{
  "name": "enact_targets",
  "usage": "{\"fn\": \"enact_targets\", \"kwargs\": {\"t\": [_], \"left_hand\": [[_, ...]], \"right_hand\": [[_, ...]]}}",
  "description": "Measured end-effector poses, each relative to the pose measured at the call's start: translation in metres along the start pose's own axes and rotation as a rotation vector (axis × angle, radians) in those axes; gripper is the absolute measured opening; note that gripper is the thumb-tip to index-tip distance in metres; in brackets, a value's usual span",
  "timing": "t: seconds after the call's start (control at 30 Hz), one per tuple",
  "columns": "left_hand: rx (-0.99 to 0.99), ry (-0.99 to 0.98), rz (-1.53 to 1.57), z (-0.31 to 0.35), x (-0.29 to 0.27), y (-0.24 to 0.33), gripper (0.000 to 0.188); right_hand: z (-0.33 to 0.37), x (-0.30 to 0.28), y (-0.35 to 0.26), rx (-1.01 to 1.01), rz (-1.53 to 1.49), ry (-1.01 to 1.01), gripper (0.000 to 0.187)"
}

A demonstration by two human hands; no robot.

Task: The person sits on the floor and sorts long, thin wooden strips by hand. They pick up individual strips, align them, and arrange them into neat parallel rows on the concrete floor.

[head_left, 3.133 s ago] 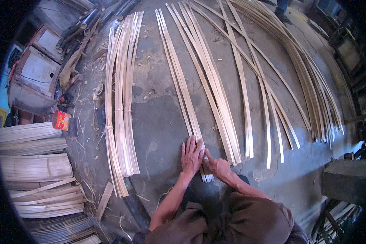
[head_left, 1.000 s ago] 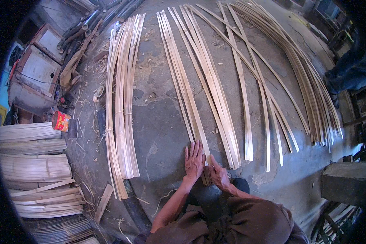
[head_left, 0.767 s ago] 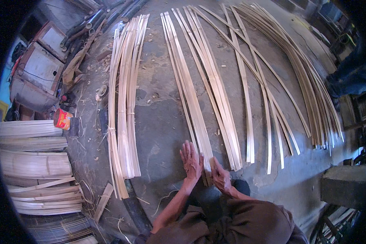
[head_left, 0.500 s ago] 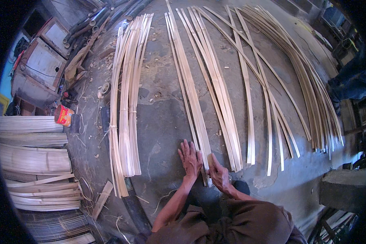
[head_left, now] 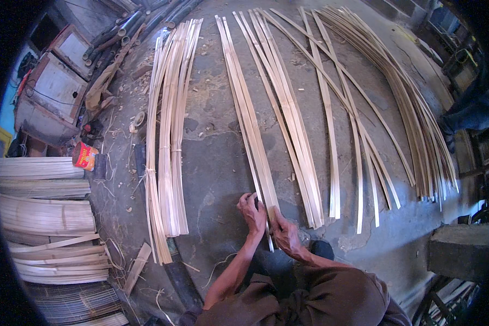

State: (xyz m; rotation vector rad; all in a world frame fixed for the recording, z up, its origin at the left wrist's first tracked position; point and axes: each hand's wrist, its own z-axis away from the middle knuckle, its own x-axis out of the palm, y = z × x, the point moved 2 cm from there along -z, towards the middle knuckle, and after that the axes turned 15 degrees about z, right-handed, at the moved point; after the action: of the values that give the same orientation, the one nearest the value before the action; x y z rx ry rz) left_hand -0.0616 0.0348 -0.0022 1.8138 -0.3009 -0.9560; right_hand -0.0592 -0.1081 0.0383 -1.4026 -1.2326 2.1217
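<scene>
A long bundle of pale bamboo strips (head_left: 248, 122) lies on the floor in front of me, its near ends between my hands. My left hand (head_left: 253, 214) is closed with curled fingers at the left edge of these strips. From the right side my right hand (head_left: 288, 234) grips the same strips, its thumb along the top. The undersides of both hands are hidden. Just to the right rests another group of bamboo strips (head_left: 294, 130), apart from the ones I hold. Left of my hands lies a tied bundle of strips (head_left: 165, 152).
Loose crossed strips (head_left: 337, 70) and a dense curved pile (head_left: 413, 119) lie to the right. Stacked slats (head_left: 46, 212) and a red tin (head_left: 85, 156) are at the left. Bamboo poles (head_left: 129, 24) lie far left. A concrete block (head_left: 464, 247) stands near right; another person's leg (head_left: 472, 106) shows.
My left hand has gone from spread fingers to curled ones at the strips' edge. A strip that reached farther at the far end now lies level with the others.
</scene>
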Motion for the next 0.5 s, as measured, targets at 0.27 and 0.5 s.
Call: {"fn": "enact_targets", "kwargs": {"t": [0.27, 0.5], "left_hand": [[-0.372, 0.087, 0.611, -0.002, -0.001, -0.004, 0.025], [-0.214, 0.105, 0.526, -0.004, -0.012, 0.024, 0.033]], "right_hand": [[0.009, 0.030, 0.014, 0.192, -0.262, -0.036, 0.047], [0.022, 0.028, 0.012, 0.237, -0.229, -0.078, 0.048]]}}
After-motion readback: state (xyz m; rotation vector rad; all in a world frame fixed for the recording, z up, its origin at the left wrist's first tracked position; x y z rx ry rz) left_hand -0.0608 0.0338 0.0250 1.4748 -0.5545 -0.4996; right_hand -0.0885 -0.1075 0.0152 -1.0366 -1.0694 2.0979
